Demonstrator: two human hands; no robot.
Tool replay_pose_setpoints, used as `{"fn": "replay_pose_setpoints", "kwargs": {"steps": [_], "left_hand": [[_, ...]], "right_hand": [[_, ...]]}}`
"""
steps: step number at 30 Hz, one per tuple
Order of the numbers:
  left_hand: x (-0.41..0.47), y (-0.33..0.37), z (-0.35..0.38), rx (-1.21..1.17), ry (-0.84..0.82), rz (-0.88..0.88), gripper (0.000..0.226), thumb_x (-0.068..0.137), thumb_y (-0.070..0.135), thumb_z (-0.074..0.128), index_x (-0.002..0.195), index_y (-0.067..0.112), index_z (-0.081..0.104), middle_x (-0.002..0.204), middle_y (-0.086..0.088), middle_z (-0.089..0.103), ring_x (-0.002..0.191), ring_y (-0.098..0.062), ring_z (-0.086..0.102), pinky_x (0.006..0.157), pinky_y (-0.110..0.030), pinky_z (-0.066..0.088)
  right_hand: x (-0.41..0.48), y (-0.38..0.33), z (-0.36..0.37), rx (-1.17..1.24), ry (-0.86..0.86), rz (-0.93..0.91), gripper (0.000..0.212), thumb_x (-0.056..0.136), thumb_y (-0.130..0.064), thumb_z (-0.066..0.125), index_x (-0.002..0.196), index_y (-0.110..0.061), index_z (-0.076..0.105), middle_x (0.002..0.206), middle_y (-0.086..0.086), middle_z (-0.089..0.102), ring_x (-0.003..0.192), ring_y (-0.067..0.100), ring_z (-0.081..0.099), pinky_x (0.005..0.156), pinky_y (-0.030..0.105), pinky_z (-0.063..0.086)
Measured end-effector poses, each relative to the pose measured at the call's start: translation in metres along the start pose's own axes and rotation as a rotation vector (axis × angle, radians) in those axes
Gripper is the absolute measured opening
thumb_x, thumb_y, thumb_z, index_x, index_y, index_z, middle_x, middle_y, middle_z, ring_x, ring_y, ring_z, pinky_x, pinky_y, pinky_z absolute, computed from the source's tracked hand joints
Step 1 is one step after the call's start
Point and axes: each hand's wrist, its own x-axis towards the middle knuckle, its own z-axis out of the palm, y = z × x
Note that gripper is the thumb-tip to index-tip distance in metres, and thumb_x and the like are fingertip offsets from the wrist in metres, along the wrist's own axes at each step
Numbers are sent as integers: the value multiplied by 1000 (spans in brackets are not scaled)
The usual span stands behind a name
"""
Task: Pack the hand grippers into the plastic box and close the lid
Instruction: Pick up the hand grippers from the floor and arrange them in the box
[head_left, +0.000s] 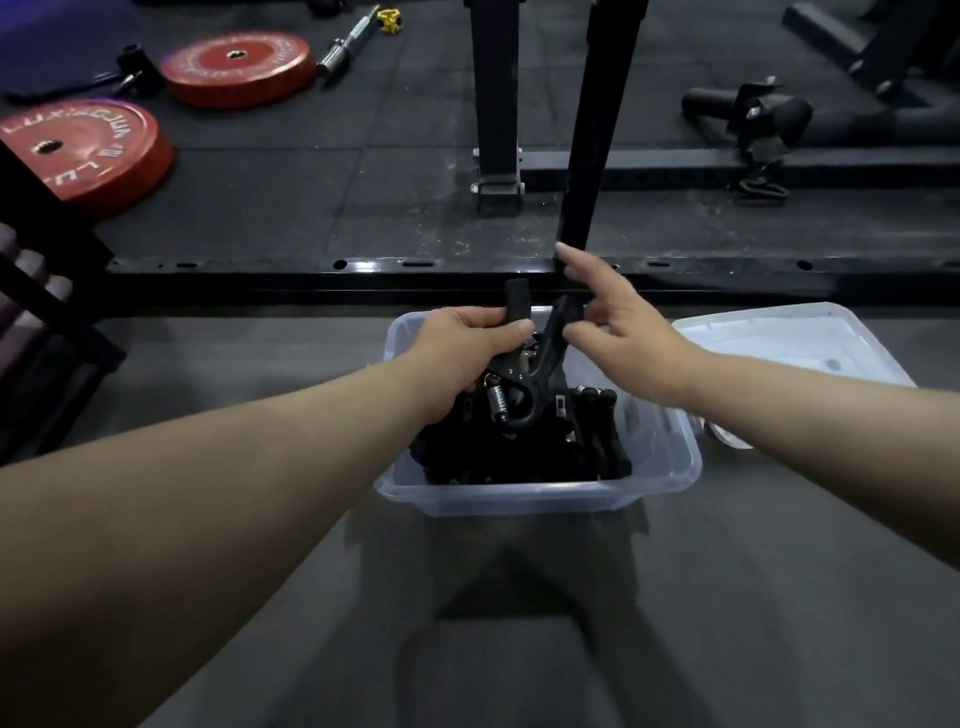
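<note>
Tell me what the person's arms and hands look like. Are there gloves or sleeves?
No gloves and no sleeves. The left arm and right arm are bare all the way down, and so are the left hand and right hand. No watch, bracelet or ring shows.

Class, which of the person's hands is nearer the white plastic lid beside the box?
Right. The right hand is just left of the white plastic lid, pinching the black spring hand gripper; the left hand holds it farther left, above the clear plastic box.
</note>
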Motion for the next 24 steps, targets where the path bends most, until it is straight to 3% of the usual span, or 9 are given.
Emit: {"fn": "replay_pose_setpoints", "kwargs": {"steps": [1, 4, 6, 8, 12, 15, 19, 22, 24], "left_hand": [[2, 2, -1, 6, -18, -2, 26, 76, 32, 81, 100, 24, 75, 88, -6, 76, 86, -28, 73, 74, -36, 55], [7, 11, -4, 29, -127, -7, 28, 79, 23, 80, 105, 16, 75, 92, -11, 75, 83, -24, 73, 67, -28, 55], [7, 16, -5, 56, -220, -8, 28, 79, 19, 79, 106, 14, 74, 93, -14, 75, 83, -24, 73, 72, -31, 57], [8, 15, -3, 38, -266, -10, 30, 79, 19, 79, 107, 11, 74, 96, -17, 74, 86, -27, 72, 81, -36, 57], [11, 12, 6, -65, -225, -30, 32, 84, 22, 74, 110, 4, 71, 97, -18, 72, 84, -30, 71, 78, -40, 59], [21, 11, 7, -132, -84, -59, 30, 89, 30, 63, 107, 7, 69, 88, -9, 70, 67, -19, 62, 58, -30, 50], [31, -8, 5, 388, 127, 166, 25, 90, 22, 56, 112, 23, 68, 100, 7, 71, 86, -11, 63, 81, -24, 51], [28, -25, 3, 725, 11, 288, 39, 94, 29, 48, 131, 23, 58, 131, 4, 60, 121, -14, 55, 106, -31, 40], [27, -32, 1, 949, -19, 353, 42, 96, 30, 44, 135, 18, 54, 138, -2, 55, 129, -24, 47, 109, -37, 36]], "right_hand": [[4, -2, -6, -129, -56, -26, 68, 90, -27, 54, 147, -50, 25, 147, -10, 37, 124, 13, 43, 109, 34, 35], [9, -7, -18, -456, -201, -69, 64, 92, -46, 53, 148, -51, 21, 147, -12, 41, 134, 17, 33, 114, 39, 23], [11, -12, -22, -376, -259, -40, 70, 90, -45, 59, 147, -53, 19, 136, -10, 51, 124, 12, 46, 107, 31, 35], [12, -18, -25, -237, -328, 26, 69, 88, -38, 67, 144, -48, 28, 108, -5, 63, 97, 9, 59, 86, 22, 46], [12, -15, -37, -44, -362, 97, 42, 84, -39, 73, 119, -31, 51, 88, 8, 66, 75, 23, 61, 70, 43, 53], [6, -12, -50, 78, -304, 220, 33, 88, -34, 70, 111, -17, 53, 88, 10, 71, 72, 24, 62, 64, 43, 50], [-9, -16, -72, 13, -222, 259, 36, 87, -35, 69, 104, -10, 48, 87, 6, 74, 64, 17, 65, 57, 35, 55], [-19, -16, -77, -56, -101, 282, 36, 87, -25, 73, 95, -8, 42, 73, 13, 67, 54, 27, 66, 45, 32, 52], [-24, -13, -73, -291, -72, 273, 33, 85, -25, 71, 92, -10, 42, 74, 9, 64, 58, 26, 64, 44, 29, 46]]}}
